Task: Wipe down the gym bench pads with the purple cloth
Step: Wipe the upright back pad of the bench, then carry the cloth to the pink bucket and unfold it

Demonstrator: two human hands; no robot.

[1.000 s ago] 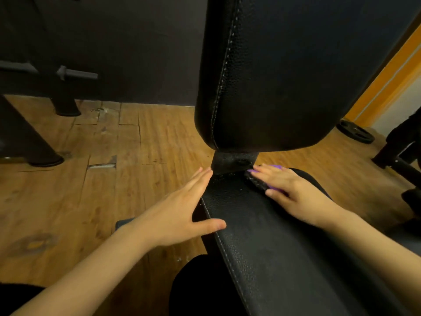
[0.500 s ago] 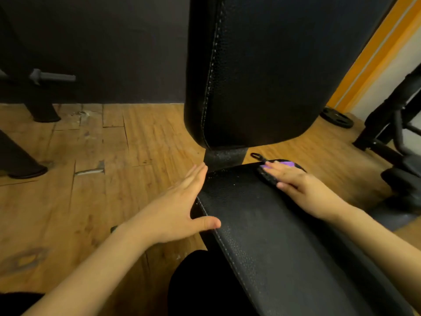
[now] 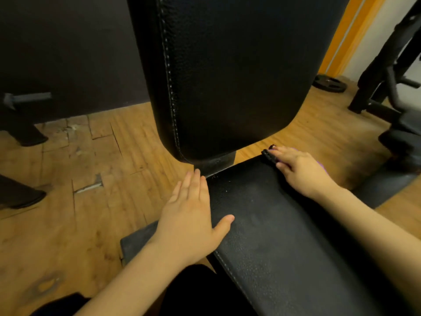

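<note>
The black seat pad [image 3: 273,224] of the gym bench stretches from the bottom right up to the upright black back pad [image 3: 227,76]. My right hand [image 3: 300,172] presses flat on the seat pad's far right corner. The purple cloth [image 3: 322,168] lies under that hand, and only thin purple slivers show at the fingertips and beside the knuckles. My left hand [image 3: 193,213] rests against the seat pad's left edge, fingers together and straight, thumb lying on the pad, holding nothing.
A worn wooden floor [image 3: 79,190] with cracked boards lies left of the bench. A weight plate [image 3: 329,83] lies on the floor at the far right, beside a black machine frame [image 3: 387,76]. Dark equipment feet [image 3: 22,195] stand at the left.
My right hand slid the cloth rightward along the far edge of the seat pad to its right corner. The view swung right, and my left hand stayed on the pad's left edge.
</note>
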